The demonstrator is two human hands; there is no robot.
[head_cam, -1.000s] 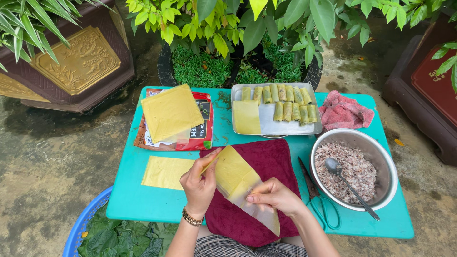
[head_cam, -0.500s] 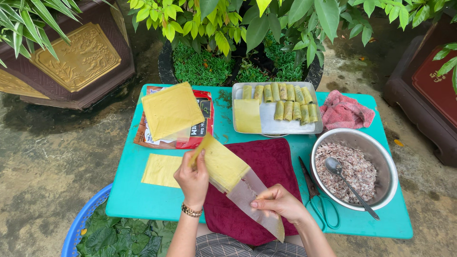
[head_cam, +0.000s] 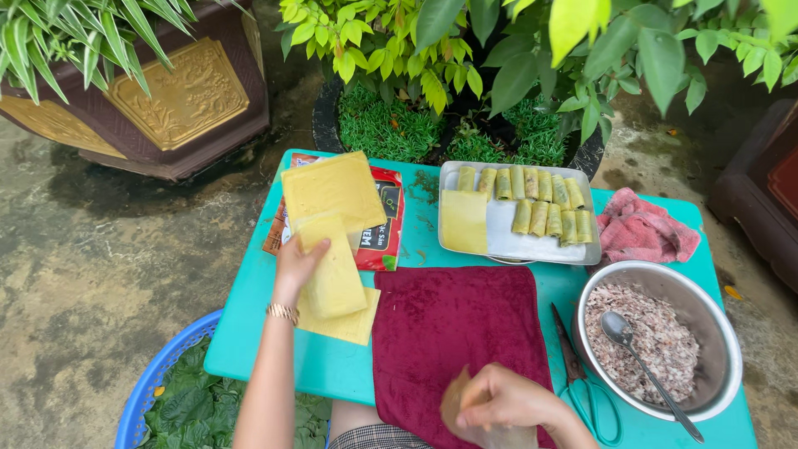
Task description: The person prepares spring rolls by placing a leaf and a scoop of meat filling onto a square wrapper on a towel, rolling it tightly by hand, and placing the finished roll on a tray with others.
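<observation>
A yellow wrapper sheet (head_cam: 332,270) now lies under the person's left hand (head_cam: 298,262), set on the small stack of yellow sheets (head_cam: 349,320) just left of the dark red cloth (head_cam: 453,333); half a second ago that sheet hung in the air above the cloth, still joined to its backing. The left hand has swung out to the left, its fingers spread flat along the sheet's left edge, pressing rather than pinching. The right hand (head_cam: 507,403) has dropped to the near edge of the cloth and is closed around a crumpled clear film (head_cam: 465,407), now separate from the sheet.

Beyond the cloth's far left corner, a larger pile of yellow sheets (head_cam: 332,187) sits on a red packet (head_cam: 378,229). Directly beyond the cloth, a grey tray (head_cam: 515,241) holds rolled spring rolls (head_cam: 540,204) and one flat sheet. Right of the cloth lie green-handled scissors (head_cam: 586,382) and a metal bowl (head_cam: 723,333) of minced filling with a spoon (head_cam: 640,353); a pink rag (head_cam: 644,229) lies beyond the bowl. All rest on a turquoise table (head_cam: 332,374).
</observation>
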